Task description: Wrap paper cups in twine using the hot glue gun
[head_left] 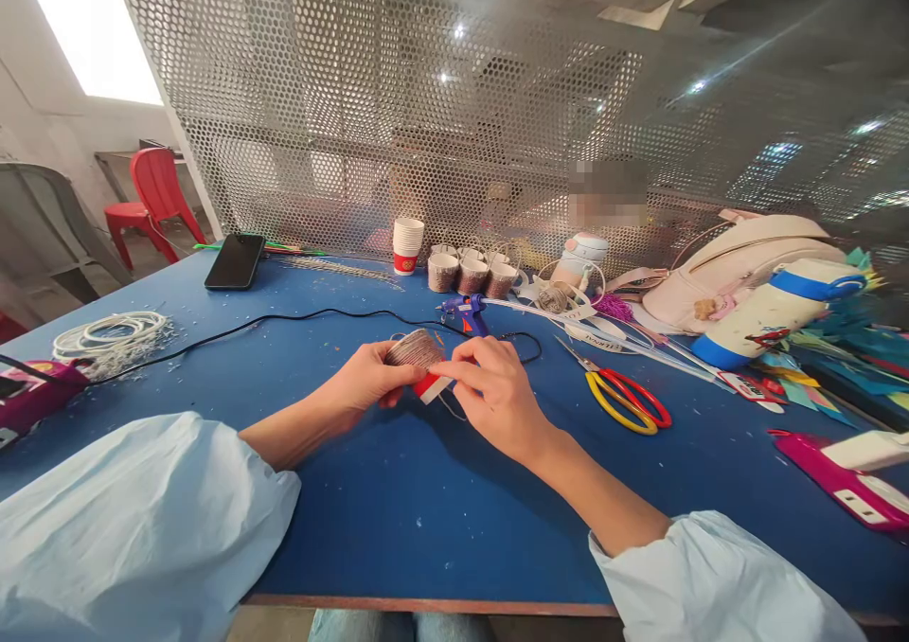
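Left hand (pixel 365 377) gripped a tilted, cord-wrapped cup (pixel 416 348) over the table (pixel 398 528); right hand (pixel 497 391) had bent fingers at its red end, couldn't tell if pinching. Paper cups (pixel 407 242) nested upright beside wrapped cups (pixel 472 275), contents unclear. Blue tabletop; perforated screen (pixel 341 102) behind; red chair (pixel 162 186) far left.

Black phone (pixel 235 261); red chair (pixel 163 184)

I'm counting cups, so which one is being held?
The partly wrapped cup, tilted in the left hand, with red and white showing. The stacked cups and the wrapped cups farther back stand on the table.
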{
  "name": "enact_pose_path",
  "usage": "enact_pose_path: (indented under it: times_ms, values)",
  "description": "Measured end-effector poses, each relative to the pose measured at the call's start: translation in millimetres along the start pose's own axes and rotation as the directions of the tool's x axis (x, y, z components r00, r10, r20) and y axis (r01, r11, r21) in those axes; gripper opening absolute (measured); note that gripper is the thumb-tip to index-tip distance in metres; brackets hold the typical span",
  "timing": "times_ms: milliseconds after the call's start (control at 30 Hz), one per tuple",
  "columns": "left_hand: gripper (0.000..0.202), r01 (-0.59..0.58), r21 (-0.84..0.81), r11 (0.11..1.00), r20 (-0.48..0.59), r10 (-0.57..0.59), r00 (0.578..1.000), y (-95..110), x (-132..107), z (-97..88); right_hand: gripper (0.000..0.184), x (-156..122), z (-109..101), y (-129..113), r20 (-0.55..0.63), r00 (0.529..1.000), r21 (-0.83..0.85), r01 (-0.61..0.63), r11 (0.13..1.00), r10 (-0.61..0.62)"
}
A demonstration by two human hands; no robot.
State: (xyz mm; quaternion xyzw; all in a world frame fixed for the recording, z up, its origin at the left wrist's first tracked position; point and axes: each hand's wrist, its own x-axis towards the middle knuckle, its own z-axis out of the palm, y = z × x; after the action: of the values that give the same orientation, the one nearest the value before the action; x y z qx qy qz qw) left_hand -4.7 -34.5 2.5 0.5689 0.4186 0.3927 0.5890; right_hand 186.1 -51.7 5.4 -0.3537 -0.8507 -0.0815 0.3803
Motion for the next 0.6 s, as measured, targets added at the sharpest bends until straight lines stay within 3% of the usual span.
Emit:
enact_pose_path:
  times_ms: [67,167,367,500,600]
  values:
    - [0.022,0.011,-0.005,1.0,-0.005,-0.011,1.0,1.0,-0.2,-0.1,0.035,-0.6,0.1,0.5,0.011,0.999,-0.066,0.053,0.996,-0.052]
    - [0.022,0.027,-0.021,0.999,0.005,-0.027,1.0,1.8,0.1,-0.6,0.038,-1.1,1.7,2.7,-0.002,1.0,-0.066,0.028,0.997,-0.028]
    - [0.03,0.018,-0.019,1.0,0.027,-0.017,0.999,-0.8,1.7,-1.2,0.038,0.5,5.6,2.5,0.054,0.974,0.193,-0.225,0.955,0.218]
    - [0.036,0.011,-0.016,1.0,0.011,-0.011,1.0,-4.5,3.8,-1.4,0.032,4.2,5.3,-0.2,0.164,0.913,0.382,-0.408,0.829,0.374]
    - [0.033,0.005,0.003,1.0,0.019,-0.005,1.0,-6.7,5.0,-2.3,0.028,5.9,5.7,0.6,0.276,0.816,0.46,-0.576,0.676,0.508]
